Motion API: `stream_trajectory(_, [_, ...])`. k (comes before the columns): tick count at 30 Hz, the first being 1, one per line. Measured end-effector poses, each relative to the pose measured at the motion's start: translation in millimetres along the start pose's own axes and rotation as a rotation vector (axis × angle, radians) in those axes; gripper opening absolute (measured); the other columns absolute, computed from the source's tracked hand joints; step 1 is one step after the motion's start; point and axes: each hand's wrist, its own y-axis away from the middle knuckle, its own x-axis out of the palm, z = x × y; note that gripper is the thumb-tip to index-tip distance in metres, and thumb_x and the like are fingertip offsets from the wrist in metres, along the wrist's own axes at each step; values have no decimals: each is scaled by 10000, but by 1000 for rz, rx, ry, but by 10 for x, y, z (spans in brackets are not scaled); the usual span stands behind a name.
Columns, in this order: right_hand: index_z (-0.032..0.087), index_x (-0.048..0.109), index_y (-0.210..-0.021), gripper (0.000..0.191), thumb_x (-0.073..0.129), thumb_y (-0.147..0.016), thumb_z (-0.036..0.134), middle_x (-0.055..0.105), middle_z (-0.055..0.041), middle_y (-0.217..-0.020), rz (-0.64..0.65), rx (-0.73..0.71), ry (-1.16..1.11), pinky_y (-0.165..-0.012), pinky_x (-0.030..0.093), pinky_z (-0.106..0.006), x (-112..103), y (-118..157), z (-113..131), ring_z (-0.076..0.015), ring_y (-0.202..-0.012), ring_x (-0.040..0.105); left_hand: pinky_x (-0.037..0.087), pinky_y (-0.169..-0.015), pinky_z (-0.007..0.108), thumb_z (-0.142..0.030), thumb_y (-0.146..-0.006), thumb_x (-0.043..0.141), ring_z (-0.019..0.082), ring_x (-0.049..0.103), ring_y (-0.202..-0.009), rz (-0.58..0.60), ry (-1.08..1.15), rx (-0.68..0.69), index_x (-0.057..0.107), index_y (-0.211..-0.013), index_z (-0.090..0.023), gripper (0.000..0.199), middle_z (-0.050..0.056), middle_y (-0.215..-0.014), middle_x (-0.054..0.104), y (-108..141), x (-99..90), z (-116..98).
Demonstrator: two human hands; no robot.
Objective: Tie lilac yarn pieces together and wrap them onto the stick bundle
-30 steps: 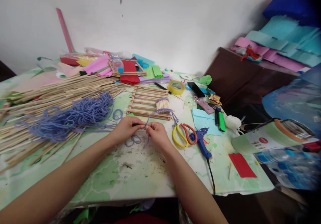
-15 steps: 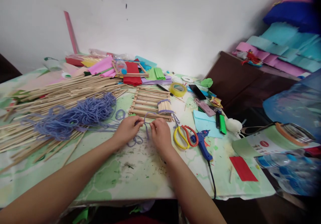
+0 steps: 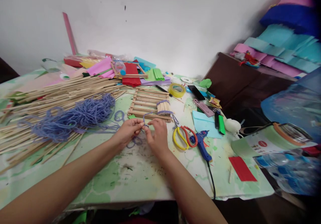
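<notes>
My left hand (image 3: 129, 130) pinches a strand of blue-purple yarn (image 3: 144, 117) between thumb and fingertips. Close beside it, my right hand (image 3: 158, 135) has its thumb and forefinger curled at the same strand, where a small loop shows between the hands. Loose yarn coils lie under and left of my left hand. Just beyond my hands lies a flat ladder-like frame of wooden sticks (image 3: 144, 98). At its right end sits a small bundle of short sticks (image 3: 163, 107) bound with yarn. Scissors (image 3: 181, 137) with yellow and red handles rest right of my right hand.
At left, a yarn pile (image 3: 75, 118) lies on many long wooden sticks (image 3: 62, 92). Right are a blue glue gun (image 3: 203, 145) with cord, yellow tape (image 3: 177, 90), phone (image 3: 196, 92), light-blue paper (image 3: 207, 123), red paper (image 3: 242, 169) and a green flask (image 3: 260, 140).
My hands have come closer together at the strand. The right fingers have lifted and spread somewhat, and the short hanging yarn end is no longer visible between the hands.
</notes>
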Motion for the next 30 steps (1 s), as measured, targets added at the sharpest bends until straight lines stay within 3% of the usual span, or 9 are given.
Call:
stream_trajectory(2, [169, 556, -957, 195, 496, -801, 269, 574, -89, -1005, -32, 116, -232, -868, 398, -348, 36, -28, -50, -202, -966, 512, 216, -383, 150, -341, -677, 684, 25, 322, -400, 37, -132, 24, 583, -694, -129, 235, -47, -539, 504, -2, -5, 0])
stream_trajectory(5, [184, 538, -903, 165, 440, -822, 289, 586, -18, -765, 156, 338, -588, -658, 445, -269, 131, -53, -135, -143, -681, 544, 296, -422, 169, -346, -695, 640, 53, 408, -447, 62, -320, 64, 597, -691, -135, 214, -18, -596, 575, 4, -5, -18])
stream_trajectory(7, [187, 545, -791, 173, 428, -830, 308, 524, 24, -617, 259, 415, -637, -544, 394, -231, 172, -59, -176, -114, -531, 467, 336, -454, 189, -341, -695, 617, 78, 454, -486, 40, -447, 103, 610, -699, -137, 204, -9, -613, 594, 7, -7, -39])
stream_trajectory(10, [174, 557, -669, 190, 475, -808, 274, 505, 27, -594, 239, 357, -453, -551, 349, -221, 160, -75, -199, -110, -551, 445, 359, -483, 215, -343, -713, 576, 106, 473, -508, 24, -634, 159, 628, -727, -140, 210, -15, -593, 576, 8, -17, -74])
stream_trajectory(15, [159, 594, -658, 176, 491, -798, 185, 552, 6, -640, 273, 233, -154, -603, 332, -222, 62, -105, -162, -122, -638, 469, 387, -579, 240, -319, -752, 515, 144, 534, -604, 34, -926, 267, 643, -740, -162, 202, -6, -636, 612, 32, -26, -116])
stream_trajectory(26, [188, 635, -705, 168, 498, -796, 220, 613, -11, -671, 332, 216, 97, -546, 266, -228, -11, -94, -95, -126, -618, 469, 432, -556, 251, -413, -774, 454, 163, 567, -576, 122, -913, 153, 602, -758, -184, 273, -2, -622, 610, 18, -13, -136])
stream_trajectory(30, [190, 620, -681, 167, 489, -782, 213, 627, -15, -671, 336, 179, 176, -533, 242, -239, -17, -92, -73, -126, -602, 468, 454, -652, 280, -374, -805, 424, 188, 614, -691, 148, -1044, 213, 626, -836, -190, 275, 31, -771, 680, 13, -58, -110])
